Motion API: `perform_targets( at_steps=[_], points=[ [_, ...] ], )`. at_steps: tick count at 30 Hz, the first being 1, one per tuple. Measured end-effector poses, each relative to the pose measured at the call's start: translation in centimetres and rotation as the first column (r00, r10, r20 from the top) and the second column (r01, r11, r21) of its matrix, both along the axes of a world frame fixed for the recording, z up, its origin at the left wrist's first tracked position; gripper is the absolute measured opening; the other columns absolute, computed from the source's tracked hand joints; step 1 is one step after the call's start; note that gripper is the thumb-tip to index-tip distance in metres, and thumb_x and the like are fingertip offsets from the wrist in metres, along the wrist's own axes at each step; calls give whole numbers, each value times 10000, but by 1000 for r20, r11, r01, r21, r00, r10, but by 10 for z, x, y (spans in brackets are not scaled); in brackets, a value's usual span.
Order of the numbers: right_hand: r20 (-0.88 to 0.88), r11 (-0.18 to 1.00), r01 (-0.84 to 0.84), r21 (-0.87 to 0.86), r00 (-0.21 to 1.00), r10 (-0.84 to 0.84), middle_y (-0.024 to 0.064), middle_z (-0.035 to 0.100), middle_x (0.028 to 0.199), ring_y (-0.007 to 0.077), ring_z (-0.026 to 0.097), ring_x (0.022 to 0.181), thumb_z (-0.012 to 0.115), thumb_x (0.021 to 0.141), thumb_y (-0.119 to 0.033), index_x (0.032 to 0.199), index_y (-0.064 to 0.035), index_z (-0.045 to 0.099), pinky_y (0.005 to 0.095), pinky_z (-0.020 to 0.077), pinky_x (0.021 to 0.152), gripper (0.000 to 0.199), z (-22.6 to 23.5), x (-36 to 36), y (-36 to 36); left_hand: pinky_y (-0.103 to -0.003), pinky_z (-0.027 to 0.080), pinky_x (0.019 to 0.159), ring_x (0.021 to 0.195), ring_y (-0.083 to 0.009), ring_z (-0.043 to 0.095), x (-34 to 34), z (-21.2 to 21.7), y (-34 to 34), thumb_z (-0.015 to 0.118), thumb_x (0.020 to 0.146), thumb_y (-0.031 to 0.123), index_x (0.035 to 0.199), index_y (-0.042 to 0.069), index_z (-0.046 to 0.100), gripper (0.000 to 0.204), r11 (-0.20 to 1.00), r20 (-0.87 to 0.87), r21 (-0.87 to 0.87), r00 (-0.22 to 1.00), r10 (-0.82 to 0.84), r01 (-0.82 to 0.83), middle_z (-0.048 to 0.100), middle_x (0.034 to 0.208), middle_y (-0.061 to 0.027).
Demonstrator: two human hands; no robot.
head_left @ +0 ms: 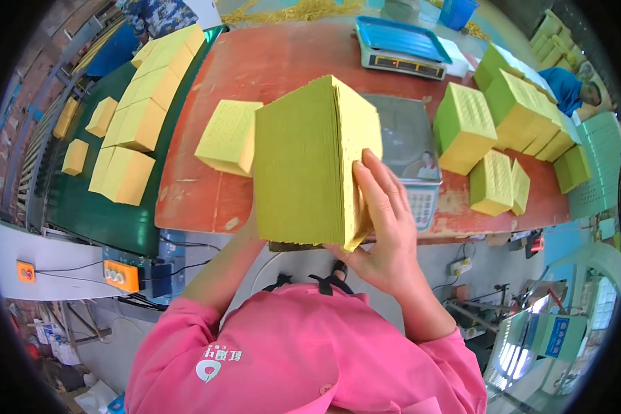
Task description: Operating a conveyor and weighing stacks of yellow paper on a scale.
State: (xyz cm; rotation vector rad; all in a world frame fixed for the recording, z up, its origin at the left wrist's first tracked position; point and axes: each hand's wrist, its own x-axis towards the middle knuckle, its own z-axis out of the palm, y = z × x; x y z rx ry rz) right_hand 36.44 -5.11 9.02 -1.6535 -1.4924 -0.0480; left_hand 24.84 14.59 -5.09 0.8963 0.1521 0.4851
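Person in pink top holds a thick stack of yellow paper sheets upright, lifted above the near edge of the red table. Right hand lies flat on the stack's right face, fingers spread wide, thumb under the lower corner. Left hand is hidden behind the stack; only the forearm shows, so its grip can't be told.

Smaller yellow stack lies on the table just left of the held one. Grey weighing scale sits behind/right of it, partly covered. Blue-topped scale at the table's far edge. More yellow stacks at right, others on the green conveyor at left.
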Motion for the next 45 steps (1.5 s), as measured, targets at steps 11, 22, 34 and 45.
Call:
perform_targets(
  at_steps=[11,22,34,45],
  points=[
    [184,973,165,-163,974,-134,188,527,1379,422,491,1238,795,747,-279,1350,-49,537,500,420,1016,695,15,157,30,-394,524,973,1224,-250,564,157,-6,-26,552,983,357,1404,46,443,534,987,90,145,995,50,-63,514,1393,-144],
    [373,965,196,-172,920,-120,218,520,1361,429,451,1281,773,752,-250,1309,-113,582,552,358,1031,605,-23,134,51,-364,552,827,957,-245,676,70,80,0,576,972,231,1212,-7,596,339,887,-526,454,777,345,-87,682,1070,-134],
    [436,968,249,-21,874,-216,123,623,1179,323,566,1141,697,765,-50,1101,-52,662,466,420,975,338,-24,110,34,-409,493,901,1058,-273,617,91,100,10,783,686,52,965,42,631,318,-197,315,942,918,241,-271,643,1114,-74],
    [407,971,200,134,882,-237,73,668,970,269,641,920,694,729,39,946,-46,664,368,508,770,235,-13,126,34,-420,539,901,959,-264,660,104,109,6,734,747,6,899,21,606,199,-310,461,870,856,234,-383,669,1029,-98]
  ],
)
